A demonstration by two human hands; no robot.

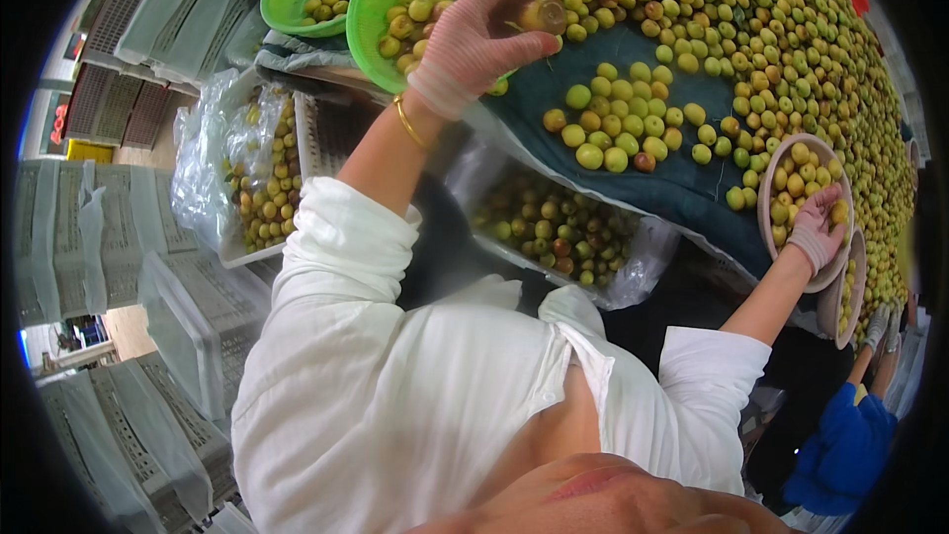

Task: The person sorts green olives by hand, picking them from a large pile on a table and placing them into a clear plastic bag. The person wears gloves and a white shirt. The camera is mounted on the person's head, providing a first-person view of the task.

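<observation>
My left hand (474, 41), in a striped thin glove, is raised beside the rim of a green plastic colander (363, 22). Between its thumb and fingers is a brownish, motion-blurred jujube fruit (543, 15). Over at the right, my gloved right hand (818, 226) reaches into a pinkish-beige bowl (769, 200) of yellow-green jujubes (801, 178). A single jujube (839, 211) sits against its fingers, apparently held. A loose group of jujubes (623, 115) lies on the dark green cloth (534, 100) between my hands.
A large heap of jujubes (786, 37) covers the far side. Another green basket (278, 4) stands at the upper left. Plastic-lined crates of fruit (270, 208) (556, 226) sit below the table edge. Stacked crates (207, 326) fill the left. Another person's gloved hands (882, 326) work at the right.
</observation>
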